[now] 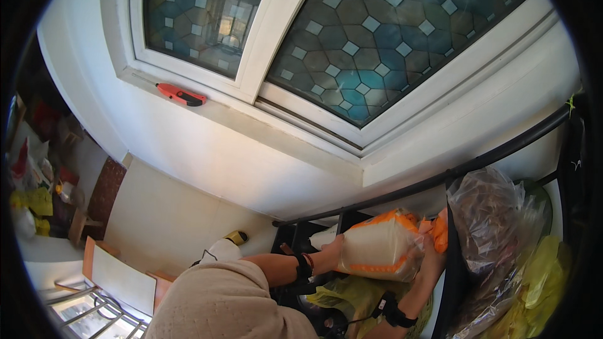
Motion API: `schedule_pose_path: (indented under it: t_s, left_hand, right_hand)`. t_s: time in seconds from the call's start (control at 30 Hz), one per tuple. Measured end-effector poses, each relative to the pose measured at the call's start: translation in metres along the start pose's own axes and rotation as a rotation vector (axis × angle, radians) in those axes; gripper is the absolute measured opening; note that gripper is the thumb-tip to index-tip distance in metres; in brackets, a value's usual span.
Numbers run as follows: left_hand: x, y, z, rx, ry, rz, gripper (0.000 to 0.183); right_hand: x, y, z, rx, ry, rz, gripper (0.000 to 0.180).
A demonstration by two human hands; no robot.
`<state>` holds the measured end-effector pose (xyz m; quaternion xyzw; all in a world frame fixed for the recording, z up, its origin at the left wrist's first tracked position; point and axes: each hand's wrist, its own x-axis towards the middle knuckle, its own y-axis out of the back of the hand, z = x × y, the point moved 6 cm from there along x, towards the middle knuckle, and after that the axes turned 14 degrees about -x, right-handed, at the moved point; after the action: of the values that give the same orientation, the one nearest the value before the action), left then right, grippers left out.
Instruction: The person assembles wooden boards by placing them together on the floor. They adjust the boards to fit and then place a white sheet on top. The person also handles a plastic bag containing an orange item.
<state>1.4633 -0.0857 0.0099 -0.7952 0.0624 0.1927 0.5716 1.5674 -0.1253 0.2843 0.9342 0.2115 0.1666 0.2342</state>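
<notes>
A clear plastic bag of pale grain, printed orange (372, 247), lies tilted across a black shelf rack. My left hand (333, 248) grips its left end, beside a white package (323, 238). At the other end, my right hand (432, 249) holds the gathered orange top (440, 230) of the bag. Both wrists wear black straps, the right one with a small device on a cable. Under the bag, yellow plastic bags (344, 292) fill part of the rack.
Clear plastic bags (490, 221) and a yellow-green bag (541, 278) rest on the rack at right. A black rail (504, 150) runs along the wall. On the windowsill lies a red and black lighter-like tool (181, 94). A white-topped table (123, 275) stands at lower left.
</notes>
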Motion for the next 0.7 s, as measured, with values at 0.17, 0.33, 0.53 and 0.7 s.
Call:
schedule_pose_path:
  t_s: [0.17, 0.33, 0.53, 0.7]
  left_hand:
    - [-0.004, -0.01, -0.002, 0.011, -0.006, -0.037, 0.06]
    - [0.004, -0.029, -0.007, 0.043, 0.005, -0.166, 0.061]
    - [0.003, -0.041, -0.014, 0.044, 0.024, -0.151, 0.063]
    - [-0.019, -0.06, -0.013, -0.035, -0.003, 0.002, 0.051]
  right_hand:
    - [0.004, -0.007, -0.01, -0.144, 0.112, -0.171, 0.029]
    - [0.01, -0.004, 0.006, -0.327, -0.056, -0.265, 0.028]
    - [0.013, -0.003, 0.006, -1.158, 0.25, -0.118, 0.032]
    - [0.003, -0.007, -0.006, -1.121, 0.463, 0.102, 0.025]
